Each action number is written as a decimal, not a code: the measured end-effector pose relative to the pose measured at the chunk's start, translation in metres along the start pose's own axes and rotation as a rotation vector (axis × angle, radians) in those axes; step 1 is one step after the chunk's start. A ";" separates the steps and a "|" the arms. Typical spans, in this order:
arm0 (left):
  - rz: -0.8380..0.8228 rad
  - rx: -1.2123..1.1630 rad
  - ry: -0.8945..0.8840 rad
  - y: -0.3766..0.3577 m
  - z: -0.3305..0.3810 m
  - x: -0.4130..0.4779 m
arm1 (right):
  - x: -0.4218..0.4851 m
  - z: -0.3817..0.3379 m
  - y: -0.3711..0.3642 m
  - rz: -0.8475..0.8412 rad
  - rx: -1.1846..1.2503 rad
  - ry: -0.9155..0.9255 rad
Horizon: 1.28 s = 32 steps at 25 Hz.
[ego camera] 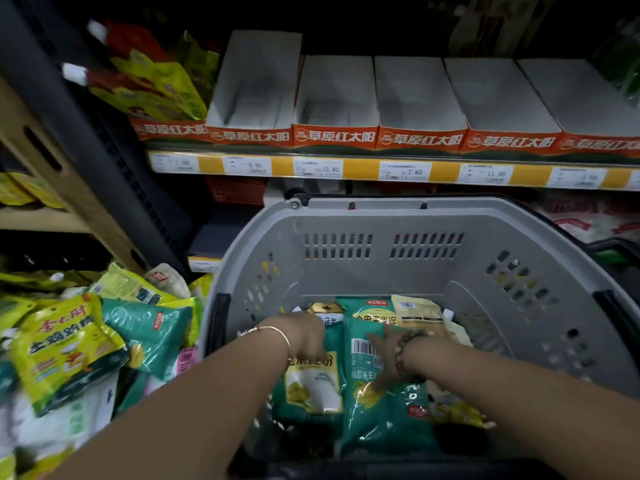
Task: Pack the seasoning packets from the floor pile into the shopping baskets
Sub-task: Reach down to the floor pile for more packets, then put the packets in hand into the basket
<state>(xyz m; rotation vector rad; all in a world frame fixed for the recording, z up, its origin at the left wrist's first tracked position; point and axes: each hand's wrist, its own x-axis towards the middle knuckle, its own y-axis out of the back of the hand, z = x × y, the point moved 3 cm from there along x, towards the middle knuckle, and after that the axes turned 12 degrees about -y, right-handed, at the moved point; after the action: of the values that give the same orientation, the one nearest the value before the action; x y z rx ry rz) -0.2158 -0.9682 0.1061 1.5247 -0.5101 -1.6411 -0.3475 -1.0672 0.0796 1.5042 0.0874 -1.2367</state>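
Lower centre, inside grey slotted plastic shopping basket [346, 275]: left hand [308, 336] on teal plastic seasoning packets [381, 420], fingers blurred, grip impossible to tell; right hand [386, 355] pressing down with straight, spread fingers. Left edge: heaped yellow and teal packet pile [69, 348]. Upper frame: white cardboard display trays [336, 98], orange-fronted.

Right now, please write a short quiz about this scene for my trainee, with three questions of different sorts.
1. True or false: the grey shopping basket is empty.
2. The loose pile of seasoning packets lies: A) left of the basket, B) right of it, C) on the shelf above.
3. Fill in: the right hand rests on a teal packet whose printed ____ faces up.
Key: 1 false; 2 A; 3 barcode.
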 end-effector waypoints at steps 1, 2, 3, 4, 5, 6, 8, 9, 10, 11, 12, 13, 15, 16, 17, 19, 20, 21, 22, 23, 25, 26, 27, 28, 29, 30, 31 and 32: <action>0.076 -0.039 -0.002 0.010 0.001 -0.012 | -0.009 -0.003 0.012 0.047 0.051 0.015; 0.170 -0.072 -0.002 0.020 0.003 -0.025 | -0.019 -0.007 0.025 0.117 0.100 0.028; 0.280 -0.089 -0.011 0.031 0.005 -0.042 | -0.030 -0.013 0.038 0.205 0.129 0.044; 0.394 -0.103 -0.025 0.042 0.007 -0.059 | -0.040 -0.020 0.050 0.285 0.154 0.052; 0.507 -0.122 -0.039 0.052 0.009 -0.078 | -0.052 -0.027 0.062 0.358 0.189 0.062; 0.612 -0.142 -0.042 0.060 0.008 -0.097 | -0.066 -0.036 0.074 0.418 0.241 0.078; 0.800 -0.206 -0.031 0.068 -0.003 -0.137 | -0.091 -0.056 0.096 0.508 0.349 0.134; 0.874 -0.252 -0.016 0.067 -0.012 -0.156 | -0.104 -0.068 0.107 0.557 0.397 0.172; 0.937 -0.302 0.003 0.063 -0.024 -0.173 | -0.116 -0.080 0.116 0.611 0.436 0.211; 0.995 -0.346 0.023 0.056 -0.038 -0.189 | -0.128 -0.095 0.125 0.668 0.464 0.252; 1.043 -0.384 0.051 0.048 -0.051 -0.204 | -0.139 -0.111 0.131 0.703 0.482 0.292; 1.084 -0.418 0.090 0.035 -0.065 -0.220 | -0.149 -0.132 0.136 0.722 0.486 0.340; 1.125 -0.463 0.175 0.008 -0.089 -0.248 | -0.163 -0.175 0.139 0.723 0.435 0.428; 1.131 -0.475 0.215 -0.007 -0.099 -0.261 | -0.167 -0.198 0.138 0.711 0.393 0.460; 1.129 -0.487 0.249 -0.023 -0.109 -0.273 | -0.170 -0.219 0.136 0.702 0.353 0.486; 1.115 -0.517 0.313 -0.059 -0.130 -0.294 | -0.174 -0.264 0.128 0.688 0.279 0.534; 1.105 -0.532 0.347 -0.076 -0.139 -0.302 | -0.174 -0.284 0.122 0.688 0.249 0.550; 1.100 -0.547 0.381 -0.094 -0.149 -0.309 | -0.171 -0.303 0.115 0.693 0.222 0.560; 1.093 -0.565 0.410 -0.112 -0.157 -0.315 | -0.166 -0.319 0.106 0.689 0.202 0.559; 1.086 -0.589 0.439 -0.132 -0.165 -0.322 | -0.158 -0.337 0.094 0.660 0.173 0.544; 1.071 -0.645 0.496 -0.173 -0.179 -0.331 | -0.136 -0.364 0.066 0.572 0.105 0.503; 1.064 -0.674 0.532 -0.195 -0.186 -0.335 | -0.124 -0.376 0.050 0.510 0.085 0.488; 1.050 -0.698 0.574 -0.217 -0.192 -0.339 | -0.113 -0.387 0.034 0.448 0.084 0.472; 1.031 -0.720 0.624 -0.241 -0.197 -0.342 | -0.103 -0.397 0.016 0.385 0.089 0.454; 1.004 -0.741 0.674 -0.264 -0.200 -0.344 | -0.095 -0.406 -0.001 0.331 0.101 0.443; 0.975 -0.756 0.714 -0.285 -0.202 -0.346 | -0.089 -0.414 -0.019 0.282 0.117 0.440; 0.949 -0.772 0.751 -0.306 -0.203 -0.347 | -0.083 -0.423 -0.037 0.233 0.137 0.437; 0.923 -0.795 0.788 -0.325 -0.204 -0.347 | -0.077 -0.431 -0.055 0.180 0.152 0.438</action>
<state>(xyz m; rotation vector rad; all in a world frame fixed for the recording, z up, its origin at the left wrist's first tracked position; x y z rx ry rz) -0.1385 -0.4610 0.0380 0.9467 -0.0470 -0.3555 -0.1456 -0.6794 0.0191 1.8547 0.1460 -0.7698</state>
